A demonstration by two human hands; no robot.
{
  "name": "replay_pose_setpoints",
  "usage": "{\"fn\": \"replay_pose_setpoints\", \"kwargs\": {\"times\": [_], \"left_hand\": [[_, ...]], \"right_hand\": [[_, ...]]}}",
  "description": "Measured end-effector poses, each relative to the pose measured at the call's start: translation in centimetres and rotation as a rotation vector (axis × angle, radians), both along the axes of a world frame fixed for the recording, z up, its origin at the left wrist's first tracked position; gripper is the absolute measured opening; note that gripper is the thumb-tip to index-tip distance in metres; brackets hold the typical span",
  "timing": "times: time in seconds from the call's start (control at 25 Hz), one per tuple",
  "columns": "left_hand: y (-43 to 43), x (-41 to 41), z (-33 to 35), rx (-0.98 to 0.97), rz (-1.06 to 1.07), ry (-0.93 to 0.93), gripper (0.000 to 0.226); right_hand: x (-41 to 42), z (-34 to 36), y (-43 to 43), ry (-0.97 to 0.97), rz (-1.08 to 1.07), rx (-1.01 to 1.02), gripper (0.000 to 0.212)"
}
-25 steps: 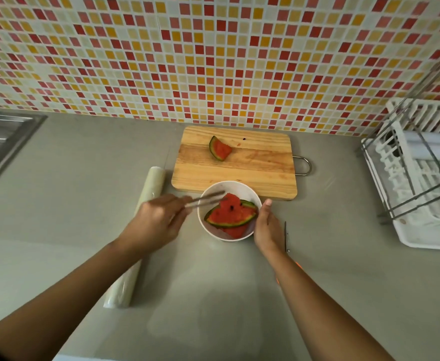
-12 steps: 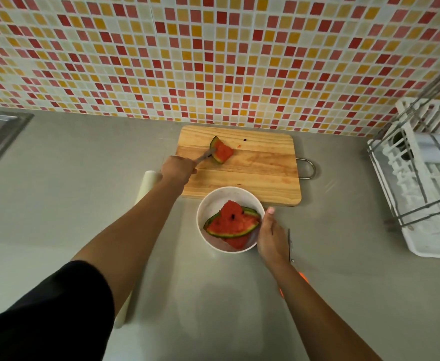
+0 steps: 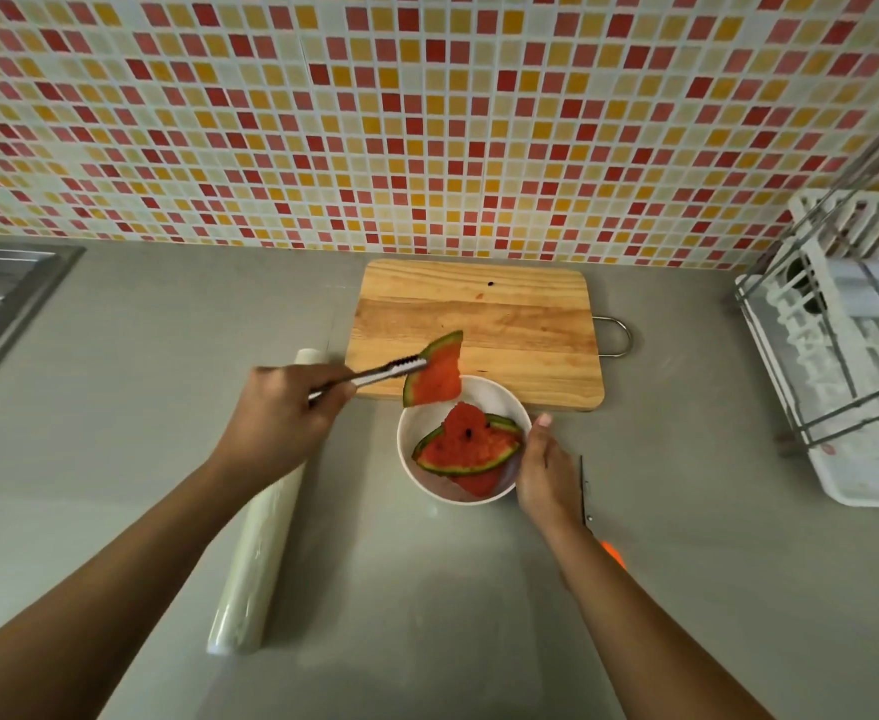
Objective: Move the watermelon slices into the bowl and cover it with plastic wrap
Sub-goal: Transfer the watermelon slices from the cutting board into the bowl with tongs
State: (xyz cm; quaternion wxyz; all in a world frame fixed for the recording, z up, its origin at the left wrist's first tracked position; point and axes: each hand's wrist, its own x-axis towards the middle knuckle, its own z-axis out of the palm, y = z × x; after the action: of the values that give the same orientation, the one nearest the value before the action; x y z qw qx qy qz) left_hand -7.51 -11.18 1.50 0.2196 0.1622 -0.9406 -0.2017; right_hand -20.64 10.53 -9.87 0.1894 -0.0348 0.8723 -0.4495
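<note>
Both bare forearms reach forward from below, the left hand (image 3: 281, 413) curled round the tongs (image 3: 375, 376) with its thumb on top, the right hand (image 3: 546, 470) beside it cupping the side of the bowl (image 3: 405, 452), thumb straight.

Left hand (image 3: 281, 413) grips the metal tongs (image 3: 375, 376), and they're pinching a watermelon slice (image 3: 437, 379) by its green rind, held in the air over the far rim of the white bowl (image 3: 406, 459) at the near edge of the wooden cutting board (image 3: 479, 314). Right hand (image 3: 546, 470) cups the bowl's right side, thumb up at the rim, with more watermelon pieces (image 3: 468, 446) piled inside. The plastic wrap roll (image 3: 255, 553) lies on the grey counter under the left forearm, a knife (image 3: 585, 491) just right of the right hand.
</note>
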Motion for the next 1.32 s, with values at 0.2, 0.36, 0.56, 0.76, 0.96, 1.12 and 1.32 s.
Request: {"fn": "replay_pose_setpoints", "kwargs": {"times": [0.2,0.36,0.56,0.76,0.96,1.12,1.32], "left_hand": [[3.1,-0.1,-1.0,-0.256,-0.142,-0.041,0.01],[5.5,-0.1,-1.9,-0.387,-0.257,-0.17,0.025],[5.7,0.3,-1.7,-0.431,-0.239,-0.156,0.026],[6.1,-0.6,-1.2,-0.388,-0.263,-0.314,0.028],[4.1,-1.0,0.6,-0.315,-0.192,-0.205,0.007],[3.3,-2.1,-0.7,-0.184,-0.186,-0.37,0.025],[1.7,-3.6,-1.3,-0.075,-0.076,-0.126,0.025]], "right_hand": [[0.0,0.1,-0.1,0.014,-0.01,0.011,0.069],[0.1,0.2,0.0,0.011,0.003,-0.03,0.071],[0.0,0.2,0.0,-0.001,0.012,-0.009,0.074],[-0.1,0.3,-0.1,-0.021,0.01,-0.002,0.073],[0.1,0.5,0.0,0.003,0.029,-0.052,0.069],[0.0,0.5,-0.1,-0.013,0.027,-0.025,0.068],[-0.2,-0.1,-0.2,-0.006,-0.003,-0.044,0.06]]}}
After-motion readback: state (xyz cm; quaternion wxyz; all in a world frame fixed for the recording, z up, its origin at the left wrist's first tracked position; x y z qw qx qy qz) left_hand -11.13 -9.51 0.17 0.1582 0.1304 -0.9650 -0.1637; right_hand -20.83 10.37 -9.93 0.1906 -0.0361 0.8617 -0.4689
